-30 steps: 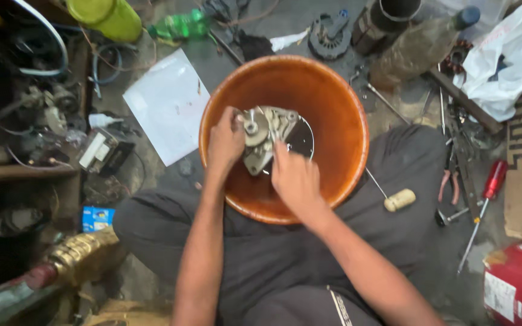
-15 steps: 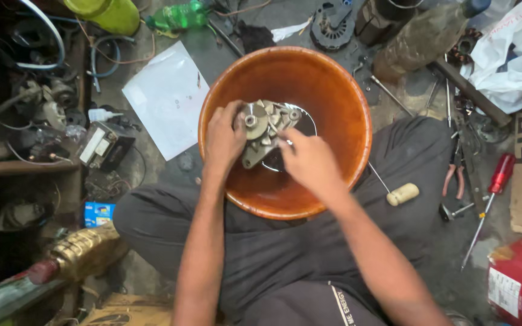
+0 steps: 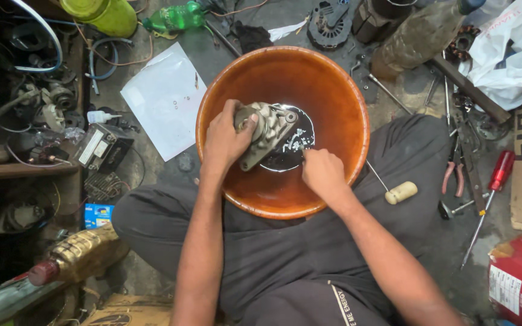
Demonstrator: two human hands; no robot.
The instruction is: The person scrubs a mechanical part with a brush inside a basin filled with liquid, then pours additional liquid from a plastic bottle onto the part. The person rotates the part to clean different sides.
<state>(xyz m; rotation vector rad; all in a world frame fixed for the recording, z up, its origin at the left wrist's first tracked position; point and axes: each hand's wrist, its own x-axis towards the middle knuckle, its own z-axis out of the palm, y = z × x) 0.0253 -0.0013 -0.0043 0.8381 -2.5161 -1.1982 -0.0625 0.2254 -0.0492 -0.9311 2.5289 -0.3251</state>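
Head view, looking down. Orange plastic basin (image 3: 339,90) sits on the floor between the person's knees; a shallow pool of dark liquid (image 3: 294,151) covers its bottom.

Left hand (image 3: 225,142): fingers wrapped tight around the left end of a grey cast-metal housing (image 3: 267,136), which stands tilted in the basin, lower edge in the liquid.

Right hand (image 3: 321,172): fingers curled closed just right of the housing, at the liquid's edge. Whether they pinch anything, cannot tell; the fingertips are hidden.

Surroundings, on the floor:
- white sheet of paper (image 3: 164,99), left of basin, with a few small parts on it.
- green bottle (image 3: 173,17), far left.
- screwdriver with cream handle (image 3: 400,192), just right of basin.
- red-handled screwdriver (image 3: 493,184) and pliers (image 3: 454,175), further right.
- white plastic bag (image 3: 505,54), far right.
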